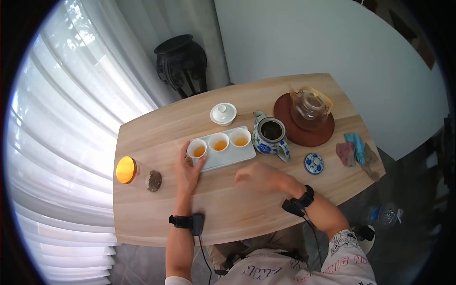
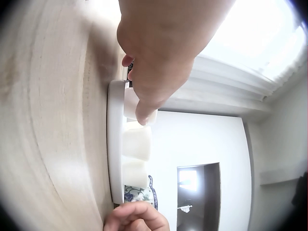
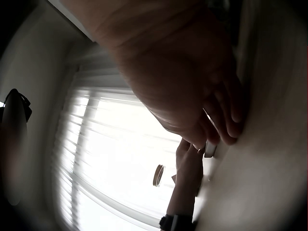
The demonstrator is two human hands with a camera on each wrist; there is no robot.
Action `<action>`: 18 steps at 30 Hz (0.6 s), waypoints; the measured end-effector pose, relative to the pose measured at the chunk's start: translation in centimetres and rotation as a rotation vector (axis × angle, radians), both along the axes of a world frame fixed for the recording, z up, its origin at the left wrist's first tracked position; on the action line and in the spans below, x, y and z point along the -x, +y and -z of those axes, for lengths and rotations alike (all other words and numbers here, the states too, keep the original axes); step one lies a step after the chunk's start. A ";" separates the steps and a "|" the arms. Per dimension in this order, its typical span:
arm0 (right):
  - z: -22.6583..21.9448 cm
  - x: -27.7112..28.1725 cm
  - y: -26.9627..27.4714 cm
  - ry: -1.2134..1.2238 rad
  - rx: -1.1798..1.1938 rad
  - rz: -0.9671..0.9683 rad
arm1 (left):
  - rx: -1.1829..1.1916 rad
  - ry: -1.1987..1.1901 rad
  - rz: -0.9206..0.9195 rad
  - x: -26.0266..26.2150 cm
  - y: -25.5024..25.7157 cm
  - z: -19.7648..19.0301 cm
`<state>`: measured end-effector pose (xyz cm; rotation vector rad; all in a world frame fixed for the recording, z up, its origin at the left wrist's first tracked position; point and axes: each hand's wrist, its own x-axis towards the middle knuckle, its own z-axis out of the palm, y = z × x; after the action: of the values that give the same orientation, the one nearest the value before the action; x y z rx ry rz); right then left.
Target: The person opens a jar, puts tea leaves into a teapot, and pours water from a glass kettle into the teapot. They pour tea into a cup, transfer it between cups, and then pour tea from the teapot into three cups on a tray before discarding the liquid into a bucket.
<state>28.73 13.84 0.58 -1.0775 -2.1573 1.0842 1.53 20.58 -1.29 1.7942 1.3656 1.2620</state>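
My left hand (image 1: 188, 172) is at the left end of a white rectangular tray (image 1: 228, 160), thumb and fingers around the leftmost white teacup (image 1: 197, 149). That cup and the two beside it, the middle cup (image 1: 219, 142) and the right cup (image 1: 241, 137), hold amber tea. In the left wrist view the thumb (image 2: 143, 113) lies against the near cup's side. My right hand (image 1: 261, 176), blurred, hovers low over the table in front of the tray's right end, fingers loosely bent and holding nothing. A blue-and-white teapot (image 1: 270, 137), lidless with dark contents, stands beside the tray.
Behind the tray sits a white lidded bowl (image 1: 223, 114). A glass teapot (image 1: 311, 109) rests on a round brown mat (image 1: 294, 135). The patterned lid (image 1: 314, 163) and folded cloths (image 1: 355, 151) lie right; a yellow-lidded jar (image 1: 126, 170) and brown lump (image 1: 154, 181) left.
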 end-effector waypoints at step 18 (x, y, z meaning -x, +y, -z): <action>-0.2 -1.2 -0.1 0.057 0.087 -0.036 | -0.097 0.110 0.159 -5.6 -2.0 -6.5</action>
<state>29.98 13.75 0.74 -1.0360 -2.1092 1.2210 7.09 18.55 5.22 2.0226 1.2098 1.1788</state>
